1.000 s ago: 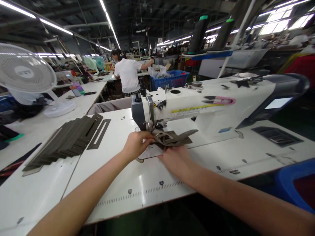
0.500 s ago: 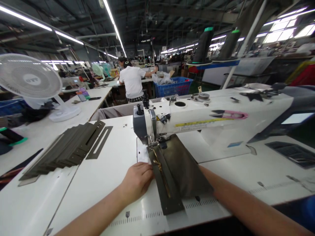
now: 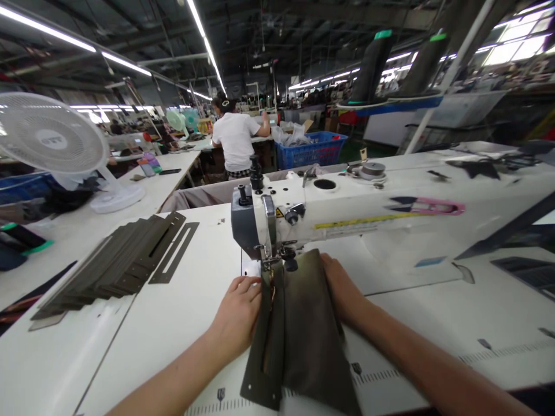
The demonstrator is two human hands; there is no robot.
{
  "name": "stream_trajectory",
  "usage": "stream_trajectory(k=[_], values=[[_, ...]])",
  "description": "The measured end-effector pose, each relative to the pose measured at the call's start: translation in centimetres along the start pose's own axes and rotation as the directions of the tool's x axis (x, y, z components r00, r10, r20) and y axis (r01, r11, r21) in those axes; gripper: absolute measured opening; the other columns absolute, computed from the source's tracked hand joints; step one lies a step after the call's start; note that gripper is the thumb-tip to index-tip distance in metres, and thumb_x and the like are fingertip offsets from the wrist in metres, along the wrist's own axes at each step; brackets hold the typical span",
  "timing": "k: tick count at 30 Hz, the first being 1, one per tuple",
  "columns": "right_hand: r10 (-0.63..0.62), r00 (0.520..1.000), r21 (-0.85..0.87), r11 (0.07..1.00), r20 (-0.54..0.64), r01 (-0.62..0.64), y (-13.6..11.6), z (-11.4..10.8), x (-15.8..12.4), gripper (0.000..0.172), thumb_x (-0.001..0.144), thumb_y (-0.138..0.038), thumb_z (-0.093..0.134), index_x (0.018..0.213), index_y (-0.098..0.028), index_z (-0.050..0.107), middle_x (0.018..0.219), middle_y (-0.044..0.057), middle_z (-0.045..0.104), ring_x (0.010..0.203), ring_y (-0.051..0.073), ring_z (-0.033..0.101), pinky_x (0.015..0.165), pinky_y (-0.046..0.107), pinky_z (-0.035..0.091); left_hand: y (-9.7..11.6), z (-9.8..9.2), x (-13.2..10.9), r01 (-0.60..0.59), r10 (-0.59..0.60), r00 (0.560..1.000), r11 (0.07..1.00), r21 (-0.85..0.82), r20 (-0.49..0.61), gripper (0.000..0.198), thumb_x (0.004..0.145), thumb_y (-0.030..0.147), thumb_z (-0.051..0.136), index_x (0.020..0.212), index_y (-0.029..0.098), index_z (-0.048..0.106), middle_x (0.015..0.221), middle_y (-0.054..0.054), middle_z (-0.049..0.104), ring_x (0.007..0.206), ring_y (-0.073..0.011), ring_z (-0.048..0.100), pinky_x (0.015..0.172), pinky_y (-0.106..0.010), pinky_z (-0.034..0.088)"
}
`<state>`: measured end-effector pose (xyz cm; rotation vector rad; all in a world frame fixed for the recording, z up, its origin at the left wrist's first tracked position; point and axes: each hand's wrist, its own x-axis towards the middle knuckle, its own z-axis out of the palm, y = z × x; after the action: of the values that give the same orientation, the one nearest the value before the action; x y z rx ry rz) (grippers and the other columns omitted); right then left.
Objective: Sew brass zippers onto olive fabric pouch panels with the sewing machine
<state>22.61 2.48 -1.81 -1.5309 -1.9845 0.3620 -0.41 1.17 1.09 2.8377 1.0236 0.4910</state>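
Note:
An olive-green panel (image 3: 310, 323) lies under the sewing machine's presser foot (image 3: 271, 261). Along its left side runs an olive strip (image 3: 255, 375) with a long slot, and a gold-coloured zipper (image 3: 272, 289) shows in the slot. My left hand (image 3: 238, 312) is closed at the strip's left edge, close to the presser foot, its fingertips partly hidden. On the other side, my right hand (image 3: 340, 283) grips the panel's right edge near the machine head, fingers partly behind the material.
A stack of slotted olive strips (image 3: 108, 260) lies to the left, a single slotted strip (image 3: 176, 254) beside it. Pink-handled thread snips (image 3: 437, 205) rest on the machine arm (image 3: 368, 214). Beyond are a white fan (image 3: 50, 136), a blue basket (image 3: 310, 151) and a person in white (image 3: 235, 138).
My right hand has come out from behind the panel to its upper right edge. The panel and strip have swung, their near end moving left and toward me. My left hand shifts slightly left.

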Motion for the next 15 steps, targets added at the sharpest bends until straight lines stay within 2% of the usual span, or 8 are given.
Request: stream_trajectory(k=[2,4,6,8,10,12,15], values=[[0.149,0.989,0.198,0.969,0.017,-0.15,0.5,-0.9,0.2,0.029,0.089,-0.031,0.035,0.083,-0.015,0.058,0.084,0.008,0.062,0.084,0.02,0.057,0.075,0.034,0.045,-0.2,-0.1,0.1,0.011,-0.011,1.0,1.0,-0.008,-0.011,0.021,0.08,0.014,0.041,0.09,0.015,0.06,0.09,-0.011,0.061,0.101,-0.0255,0.05,0.086,-0.043,0.039],[0.277,0.957,0.365,0.886,0.081,-0.288,0.6,-1.7,0.2,0.035,0.087,-0.036,0.031,0.071,-0.017,0.055,0.066,0.005,0.059,0.067,0.019,0.058,0.061,0.031,0.046,-0.2,0.0,0.2,0.033,-0.034,0.999,0.999,-0.023,-0.024,0.021,0.081,0.014,0.04,0.091,0.015,0.06,0.092,-0.01,0.061,0.101,-0.025,0.049,0.086,-0.042,0.039],[0.319,0.937,0.426,0.834,0.145,-0.35,0.5,-2.2,0.2,0.037,0.085,-0.041,0.031,0.067,-0.017,0.053,0.055,0.002,0.054,0.052,0.017,0.055,0.048,0.028,0.044,0.0,0.1,0.3,0.057,-0.058,0.998,0.998,-0.027,-0.035,0.022,0.08,0.013,0.041,0.094,0.016,0.058,0.099,-0.01,0.061,0.108,-0.0254,0.046,0.088,-0.042,0.038],[0.334,0.922,0.485,0.784,0.195,-0.387,0.3,-2.5,0.2,0.035,0.084,-0.04,0.03,0.072,-0.016,0.054,0.057,0.002,0.056,0.05,0.016,0.056,0.044,0.026,0.044,0.2,0.2,0.4,0.075,-0.075,0.997,0.997,-0.008,-0.031,0.024,0.078,0.012,0.043,0.097,0.016,0.057,0.105,-0.01,0.059,0.114,-0.0266,0.042,0.09,-0.042,0.037],[0.337,0.916,0.525,0.75,0.22,-0.402,0.3,-2.6,0.2,0.031,0.082,-0.034,0.032,0.084,-0.015,0.056,0.066,0.003,0.059,0.057,0.015,0.059,0.047,0.025,0.047,0.5,0.1,0.6,0.086,-0.086,0.996,0.996,0.029,-0.01,0.025,0.076,0.012,0.045,0.097,0.015,0.057,0.104,-0.01,0.059,0.114,-0.0274,0.041,0.091,-0.043,0.036],[0.337,0.914,0.531,0.744,0.225,-0.405,0.6,-2.6,0.5,0.029,0.079,-0.028,0.036,0.098,-0.015,0.054,0.072,0.003,0.061,0.06,0.015,0.059,0.049,0.024,0.048,0.8,0.0,0.7,0.098,-0.101,0.995,0.992,0.084,0.027,0.024,0.074,0.011,0.047,0.095,0.015,0.058,0.1,-0.011,0.06,0.109,-0.0273,0.045,0.091,-0.044,0.036],[0.329,0.917,0.492,0.774,0.227,-0.399,1.2,-2.3,1.0,0.037,0.076,-0.026,0.044,0.109,-0.013,0.051,0.07,0.003,0.061,0.053,0.014,0.057,0.042,0.023,0.044,1.2,-0.3,0.8,0.116,-0.13,0.989,0.979,0.17,0.07,0.023,0.074,0.009,0.048,0.093,0.014,0.06,0.096,-0.011,0.06,0.101,-0.0263,0.048,0.09,-0.043,0.036]])
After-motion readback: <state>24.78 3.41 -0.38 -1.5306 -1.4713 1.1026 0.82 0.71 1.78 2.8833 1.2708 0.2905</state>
